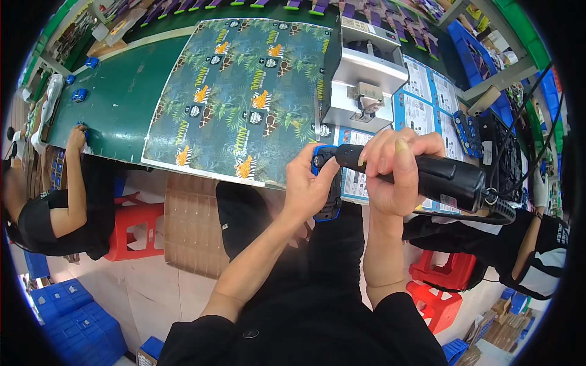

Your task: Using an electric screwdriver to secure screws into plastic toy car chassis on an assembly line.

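My left hand (307,188) is closed around a small blue-and-black toy car (328,210) at the table's front edge, its dark underside partly showing. Wrapped in my right hand (400,168) is a black electric screwdriver (450,182), lying nearly level with its cord trailing off to the right. The screwdriver's nose reaches the upper end of the car, beside my left thumb; the bit's tip is hidden. Just beyond my hands stands a silver metal box-shaped machine (351,76) with a small bracket on its front.
A printed sheet with animal patterns (235,104) covers the table left of the machine. More blue cars (467,134) and a black tray (500,152) lie at right. Co-workers sit on both sides, one hand (77,137) holding a blue piece. Red stools (137,226) stand below.
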{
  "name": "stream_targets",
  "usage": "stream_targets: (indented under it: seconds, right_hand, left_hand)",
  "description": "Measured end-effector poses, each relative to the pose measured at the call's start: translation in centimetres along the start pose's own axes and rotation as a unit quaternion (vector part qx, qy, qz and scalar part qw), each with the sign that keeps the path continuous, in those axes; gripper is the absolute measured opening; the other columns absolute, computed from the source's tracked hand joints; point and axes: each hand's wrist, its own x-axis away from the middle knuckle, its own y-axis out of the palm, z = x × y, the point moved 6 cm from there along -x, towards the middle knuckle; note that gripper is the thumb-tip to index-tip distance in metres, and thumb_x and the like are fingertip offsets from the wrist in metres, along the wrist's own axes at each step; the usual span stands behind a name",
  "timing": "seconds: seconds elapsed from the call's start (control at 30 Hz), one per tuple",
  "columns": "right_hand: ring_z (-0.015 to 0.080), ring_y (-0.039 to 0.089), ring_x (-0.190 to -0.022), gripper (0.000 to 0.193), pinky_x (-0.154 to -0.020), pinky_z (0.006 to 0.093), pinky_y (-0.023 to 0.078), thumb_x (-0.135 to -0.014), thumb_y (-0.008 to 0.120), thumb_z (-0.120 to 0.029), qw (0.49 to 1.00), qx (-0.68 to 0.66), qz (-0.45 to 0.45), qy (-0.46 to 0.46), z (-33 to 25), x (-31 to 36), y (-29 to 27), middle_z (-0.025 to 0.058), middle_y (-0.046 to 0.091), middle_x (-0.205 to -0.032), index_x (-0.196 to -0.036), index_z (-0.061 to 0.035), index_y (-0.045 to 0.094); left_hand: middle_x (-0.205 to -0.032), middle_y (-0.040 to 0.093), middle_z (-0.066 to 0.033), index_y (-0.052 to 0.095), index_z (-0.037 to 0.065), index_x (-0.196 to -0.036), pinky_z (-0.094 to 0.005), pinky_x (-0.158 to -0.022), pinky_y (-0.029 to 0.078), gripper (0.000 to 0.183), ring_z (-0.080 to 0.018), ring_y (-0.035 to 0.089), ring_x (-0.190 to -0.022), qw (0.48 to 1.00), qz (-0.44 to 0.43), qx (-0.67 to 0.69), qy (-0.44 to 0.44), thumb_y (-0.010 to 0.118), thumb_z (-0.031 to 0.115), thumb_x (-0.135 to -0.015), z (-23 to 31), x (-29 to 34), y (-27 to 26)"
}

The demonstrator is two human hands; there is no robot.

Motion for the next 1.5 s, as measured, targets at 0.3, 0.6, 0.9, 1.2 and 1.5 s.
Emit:
stream_targets:
  seconds: [0.3, 0.6, 0.9, 1.2, 1.5]
  right_hand:
    - [0.0153, 0.052, -0.048, 0.012, -0.053, 0.0327, 0.05, -0.089, 0.061, -0.001, 0.993, -0.065, 0.077, -0.067, -3.9, -5.1, -2.7, 0.0061, 0.053, -0.064, -0.091, -0.0049, 0.05]
    - [0.0107, 0.055, -0.046, 0.015, -0.047, 0.024, 0.045, -0.083, 0.073, -0.001, 0.97, 0.233, 0.045, -0.05, -1.0, -8.8, -1.9, 0.0036, 0.058, -0.059, -0.079, 0.0, 0.059]
    - [0.0055, 0.045, -0.062, 0.032, -0.053, 0.0208, 0.037, -0.098, 0.057, -0.02, 0.954, 0.042, -0.057, 0.29, 8.3, -6.5, -13.2, -0.0054, 0.047, -0.075, -0.124, -0.002, 0.061]
    - [0.0094, 0.031, -0.06, 0.016, -0.062, 0.0251, 0.029, -0.098, 0.049, -0.015, 0.994, -0.057, -0.024, 0.092, -2.0, -3.2, -3.0, 0.0011, 0.031, -0.072, -0.088, -0.0035, 0.043]
    - [0.0161, 0.047, -0.05, 0.012, -0.052, 0.0311, 0.045, -0.091, 0.051, -0.008, 0.988, -0.09, -0.095, 0.085, -1.6, -0.4, 5.0, 0.0067, 0.046, -0.067, -0.1, -0.0027, 0.046]
  left_hand:
    - [-0.081, 0.068, -0.0045, 0.064, 0.0, -0.103, -0.024, -0.06, 0.05, 0.017, -0.008, 0.061, -0.067, 0.998, -0.003, 0.028, -0.056, 0.067, 0.012, -0.091, 1.0, -0.2, -1.0]
    - [-0.089, 0.071, -0.0135, 0.063, 0.006, -0.099, -0.0389, -0.067, 0.06, 0.023, -0.0237, 0.07, -0.072, 0.919, 0.027, 0.321, -0.227, 0.062, 0.029, -0.095, -0.3, -1.9, -2.6]
    - [-0.074, 0.063, -0.0088, 0.063, 0.005, -0.087, -0.0392, -0.062, 0.055, 0.01, -0.0222, 0.064, -0.066, 0.887, 0.067, 0.405, -0.21, 0.067, 0.014, -0.084, 0.6, -0.9, -4.3]
    - [-0.09, 0.063, -0.006, 0.056, 0.008, -0.108, -0.0361, -0.068, 0.056, 0.033, -0.0179, 0.065, -0.077, 0.884, 0.07, 0.443, -0.131, 0.07, 0.001, -0.079, 0.1, -1.9, -5.3]
    - [-0.095, 0.067, -0.0121, 0.056, 0.004, -0.113, -0.0379, -0.066, 0.059, 0.041, -0.0225, 0.068, -0.076, 0.944, 0.068, 0.299, -0.12, 0.071, -0.003, -0.075, 1.4, -1.4, -7.0]
